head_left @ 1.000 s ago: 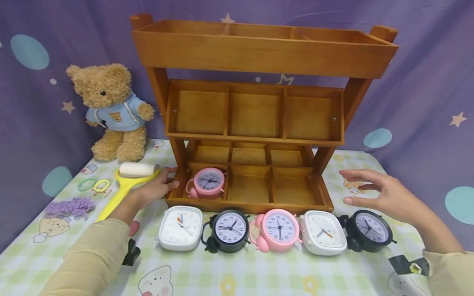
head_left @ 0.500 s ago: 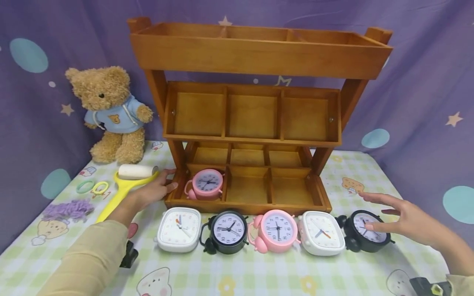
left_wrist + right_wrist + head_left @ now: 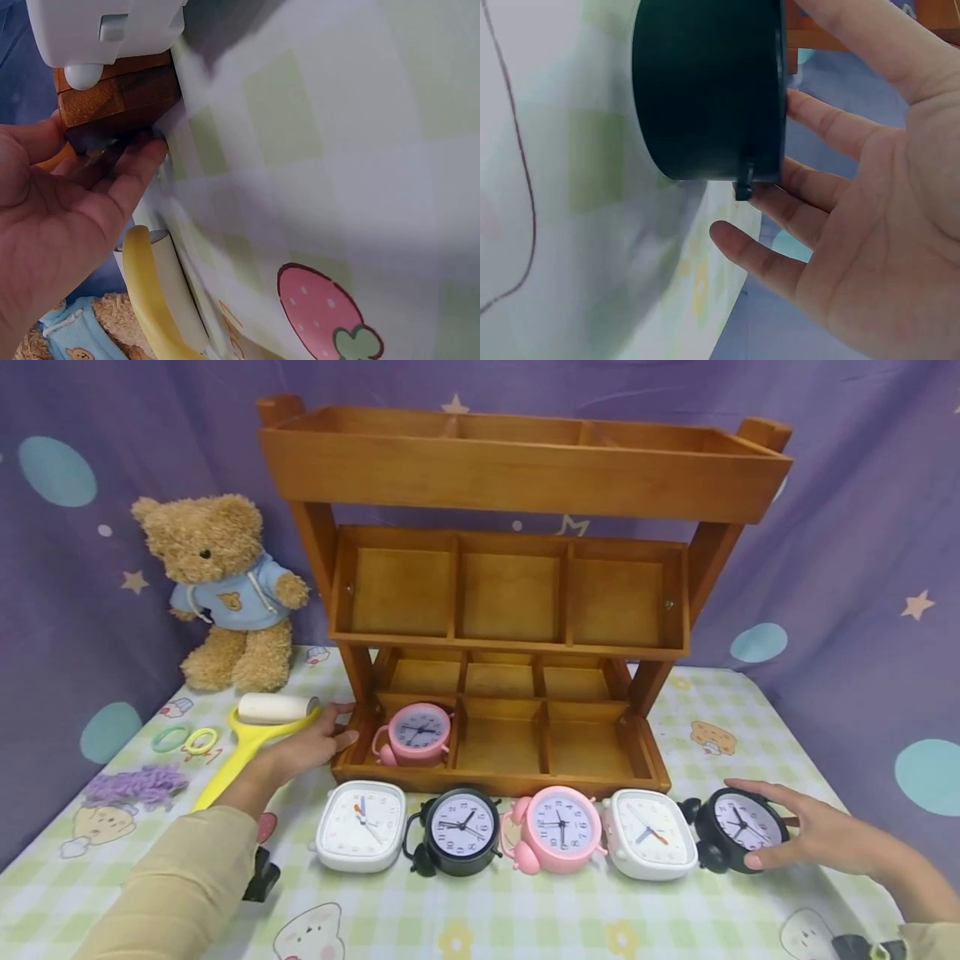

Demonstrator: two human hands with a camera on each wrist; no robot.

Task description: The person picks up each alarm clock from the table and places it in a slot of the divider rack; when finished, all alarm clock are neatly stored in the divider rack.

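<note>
The right hand (image 3: 840, 837) is at the lower right of the frame, around the right side of a black clock (image 3: 723, 842). This clock lies on its back on the table (image 3: 558, 914), face up. It sits just left of the palm, with the thumb at its near edge and the first finger at its far edge. The right fingers are spread wide, and the right wrist view shows some tips at the rim; I cannot tell if they squeeze. The clock is round (so it has no long side to line up with), but its 2 bells point left, away from the hand, and a little foot points right, into the gap by the palm.

Going left along the row come 4 more clocks: a white clock (image 3: 651, 835) just beside the bells, then a pink clock (image 3: 562, 829), a 2nd black clock (image 3: 462, 832) and a 2nd white clock (image 3: 362, 825).

The left hand (image 3: 318, 745) is left of the middle, well apart from the end clock, so the right hand is nearer. Its thumb and fingers pinch the left end of the wooden shelf (image 3: 510, 783). A yellow roller (image 3: 251, 739) lies beside that hand.

Farther back, a 2nd pink clock (image 3: 418, 735) sits in the shelf's lower left front box. A teddy bear (image 3: 225, 597) sits at the upper left.
</note>
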